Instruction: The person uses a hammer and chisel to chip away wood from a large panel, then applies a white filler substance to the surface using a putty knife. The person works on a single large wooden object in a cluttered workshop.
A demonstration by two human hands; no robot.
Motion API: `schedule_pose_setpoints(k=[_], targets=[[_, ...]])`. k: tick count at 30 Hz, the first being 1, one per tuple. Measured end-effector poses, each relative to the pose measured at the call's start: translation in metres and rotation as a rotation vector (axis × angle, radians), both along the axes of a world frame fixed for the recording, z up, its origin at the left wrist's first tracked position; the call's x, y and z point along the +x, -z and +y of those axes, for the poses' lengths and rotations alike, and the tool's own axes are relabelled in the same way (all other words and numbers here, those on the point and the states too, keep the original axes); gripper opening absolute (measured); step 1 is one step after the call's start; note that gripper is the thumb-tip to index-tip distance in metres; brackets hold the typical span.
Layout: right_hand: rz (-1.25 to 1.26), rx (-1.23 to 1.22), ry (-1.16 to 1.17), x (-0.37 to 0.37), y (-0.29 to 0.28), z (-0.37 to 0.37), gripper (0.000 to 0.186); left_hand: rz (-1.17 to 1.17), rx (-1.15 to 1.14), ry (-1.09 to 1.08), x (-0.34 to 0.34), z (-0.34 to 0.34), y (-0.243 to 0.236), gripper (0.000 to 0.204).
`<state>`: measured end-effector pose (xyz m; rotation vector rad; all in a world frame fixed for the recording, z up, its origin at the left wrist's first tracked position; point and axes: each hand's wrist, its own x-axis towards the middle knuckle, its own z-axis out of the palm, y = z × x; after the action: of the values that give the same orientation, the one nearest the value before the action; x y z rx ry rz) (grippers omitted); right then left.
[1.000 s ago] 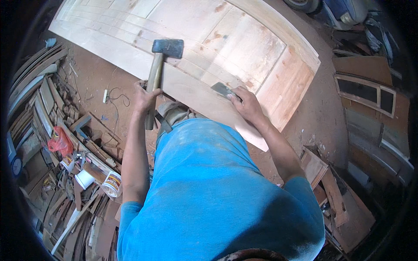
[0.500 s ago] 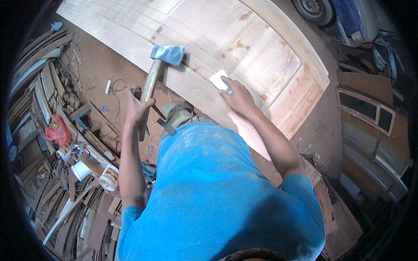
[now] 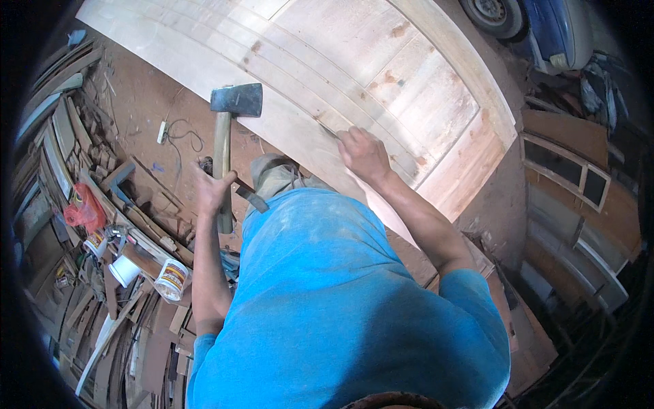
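Note:
My left hand (image 3: 213,189) is closed around the wooden handle of a hatchet (image 3: 236,102), its dark metal head upward near the panel's edge. The same grip also holds a flat-bladed tool, seemingly a chisel (image 3: 253,199), whose blade points toward my blue shirt. My right hand (image 3: 364,155) pinches a thin flat plate (image 3: 329,130), seen nearly edge-on over the pale wooden door panel (image 3: 286,109). Grooved lines and brown patches mark the panel. Whether the plate touches the wood, I cannot tell.
Stacked wood offcuts (image 3: 75,140) fill the left side, with a red plastic bag (image 3: 86,208) and white tubs (image 3: 170,279) among them. A cable (image 3: 184,136) lies on the earthen floor. Framed panels (image 3: 565,167) lean at right, below a parked blue vehicle (image 3: 548,34).
The hatchet has swung left and stands more upright. In my right hand the plate has turned from showing its bright white face to nearly edge-on.

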<state>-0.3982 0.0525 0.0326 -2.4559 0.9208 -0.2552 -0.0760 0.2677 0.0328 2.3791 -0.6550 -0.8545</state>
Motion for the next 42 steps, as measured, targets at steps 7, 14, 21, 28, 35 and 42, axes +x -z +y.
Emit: schedule_pose_setpoints(k=[7, 14, 21, 28, 35, 42], targets=[[0.012, 0.014, -0.001, 0.012, -0.005, 0.004, 0.008, 0.059, -0.038, -0.006, 0.01, -0.001, 0.004, 0.078], [-0.017, 0.011, 0.022, 0.016, 0.002, 0.003, 0.008, 0.076, -0.021, 0.031, 0.018, 0.001, 0.005, 0.079], [0.006, 0.021, 0.042, 0.013, 0.001, 0.002, 0.007, 0.067, -0.072, 0.055, 0.028, 0.01, 0.016, 0.08], [0.012, 0.229, 0.07, 0.022, -0.004, -0.024, 0.017, 0.075, 0.051, 0.091, 0.035, 0.001, 0.002, 0.081], [0.038, 0.5, 0.247, 0.049, -0.032, -0.028, 0.031, 0.024, -0.015, 0.107, 0.035, -0.001, -0.009, 0.079], [-0.02, 0.438, 0.254, 0.111, 0.0, -0.048, 0.031, 0.094, -0.091, 0.019, 0.039, 0.011, 0.003, 0.078]])
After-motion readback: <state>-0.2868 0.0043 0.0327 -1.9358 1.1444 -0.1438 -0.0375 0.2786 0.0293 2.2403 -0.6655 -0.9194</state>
